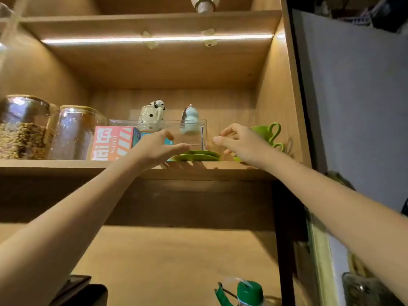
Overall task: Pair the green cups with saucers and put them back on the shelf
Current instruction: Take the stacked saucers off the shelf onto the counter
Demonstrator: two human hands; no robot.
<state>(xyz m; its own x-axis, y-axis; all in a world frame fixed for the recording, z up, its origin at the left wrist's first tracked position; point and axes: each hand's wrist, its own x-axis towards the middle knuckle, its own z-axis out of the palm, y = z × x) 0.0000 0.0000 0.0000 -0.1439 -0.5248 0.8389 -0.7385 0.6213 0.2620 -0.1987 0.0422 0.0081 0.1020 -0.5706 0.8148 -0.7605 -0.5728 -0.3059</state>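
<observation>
Two green saucers (pixel 196 156) lie stacked near the front edge of the wooden shelf (pixel 66 165), right of centre. To their right, green cups (pixel 268 133) with looped handles stand stacked, partly hidden behind my right hand (pixel 240 141). That hand hovers in front of the cups with fingers apart and holds nothing. My left hand (pixel 157 146) reaches over the shelf edge just left of the saucers, fingers spread, its fingertips above the saucers' left rim, holding nothing.
A clear plastic bin (pixel 194 129) behind the saucers holds a panda mug (pixel 152 115) and a pale blue gourd bottle (pixel 189 119). A pink carton (pixel 112 143) and two glass jars (pixel 28 129) fill the shelf's left. A green-capped bottle (pixel 249 292) stands below.
</observation>
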